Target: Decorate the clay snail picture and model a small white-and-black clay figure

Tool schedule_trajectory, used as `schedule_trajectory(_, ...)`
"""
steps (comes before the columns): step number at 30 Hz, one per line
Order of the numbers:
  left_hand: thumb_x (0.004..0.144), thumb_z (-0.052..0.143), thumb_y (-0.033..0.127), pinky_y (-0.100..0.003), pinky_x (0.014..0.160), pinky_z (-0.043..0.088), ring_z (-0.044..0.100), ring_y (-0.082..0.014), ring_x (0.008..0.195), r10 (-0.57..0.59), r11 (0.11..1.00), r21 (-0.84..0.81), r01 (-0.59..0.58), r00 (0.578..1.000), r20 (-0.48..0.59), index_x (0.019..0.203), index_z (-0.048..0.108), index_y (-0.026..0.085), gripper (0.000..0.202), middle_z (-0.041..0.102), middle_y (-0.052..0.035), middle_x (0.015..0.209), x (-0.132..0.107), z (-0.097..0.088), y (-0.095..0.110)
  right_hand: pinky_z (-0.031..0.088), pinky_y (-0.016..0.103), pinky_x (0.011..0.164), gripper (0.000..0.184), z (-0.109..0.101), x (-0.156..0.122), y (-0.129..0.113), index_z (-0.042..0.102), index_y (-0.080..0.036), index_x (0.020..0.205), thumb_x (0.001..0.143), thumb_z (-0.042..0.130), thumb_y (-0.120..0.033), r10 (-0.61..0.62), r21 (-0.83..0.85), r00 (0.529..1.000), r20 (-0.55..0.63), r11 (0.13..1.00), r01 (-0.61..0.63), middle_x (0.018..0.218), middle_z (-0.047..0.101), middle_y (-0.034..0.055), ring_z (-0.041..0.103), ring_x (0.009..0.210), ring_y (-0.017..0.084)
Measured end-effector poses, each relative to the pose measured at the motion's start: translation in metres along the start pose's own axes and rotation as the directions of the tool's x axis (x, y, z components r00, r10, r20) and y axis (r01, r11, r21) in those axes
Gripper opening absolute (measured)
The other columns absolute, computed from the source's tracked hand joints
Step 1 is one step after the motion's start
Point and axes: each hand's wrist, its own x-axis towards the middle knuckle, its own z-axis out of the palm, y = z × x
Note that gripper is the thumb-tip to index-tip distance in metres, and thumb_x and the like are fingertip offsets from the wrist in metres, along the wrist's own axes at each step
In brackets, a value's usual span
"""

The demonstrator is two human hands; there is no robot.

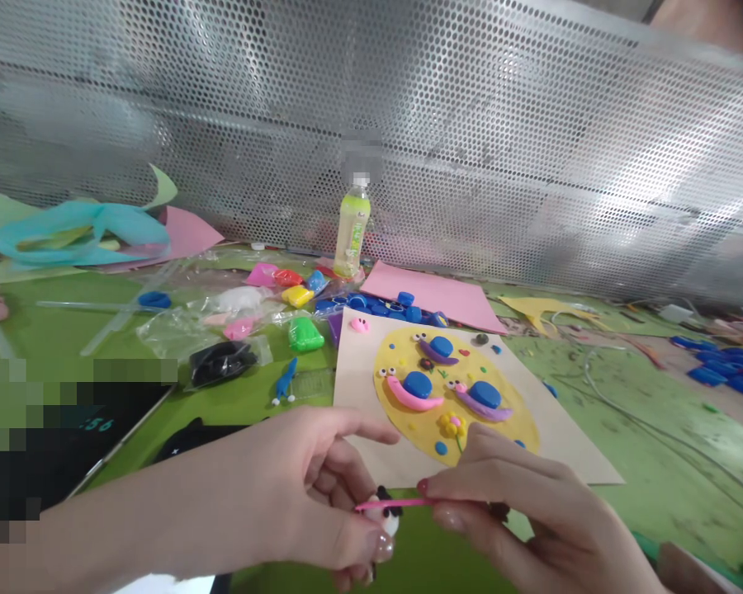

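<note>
My left hand [309, 487] pinches a small white and black clay figure [391, 521] between thumb and fingers, low in the middle of the head view. Between the thumb and forefinger of my right hand [526, 503] is a thin pink modelling tool [402, 502], its tip lying across the figure. Just beyond both hands lies a cream sheet [570, 454] with a yellow disc [520, 363]. Several clay snails with blue bottle-cap shells, such as the pink-bodied snail [412, 400], and a yellow flower [451, 424] are on the disc. My fingers partly cover the figure.
A drink bottle [351, 235] stands at the back before a perforated metal panel [409, 107]. Bagged clay, including a green pack [305, 333] and a black pack [221, 363], lies left of the sheet. Blue caps [731, 367] are at right; a dark-screened device [115, 429] is at left.
</note>
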Motion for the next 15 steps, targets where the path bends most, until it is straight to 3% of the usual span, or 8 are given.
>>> schedule_trajectory(15, 0.076, 0.076, 0.024, -0.032, 0.073, 0.059, 0.074, -0.0217, 0.074, -0.007, 0.999, -0.037, 0.009, 0.999, 0.04, 0.145, 0.042, 0.031, 0.077, 0.075, -0.0017, 0.09, 0.0007, -0.0017, -0.0032, 0.052, 0.017, 0.061, 0.013, 0.0009, 0.0011, -0.0005, 0.07, -0.021, 0.097, 0.089, 0.066, -0.012, -0.003, 0.021, 1.0, -0.021, 1.0, 0.004, 0.075, 0.07, -0.0021, 0.062, 0.065, 0.01)
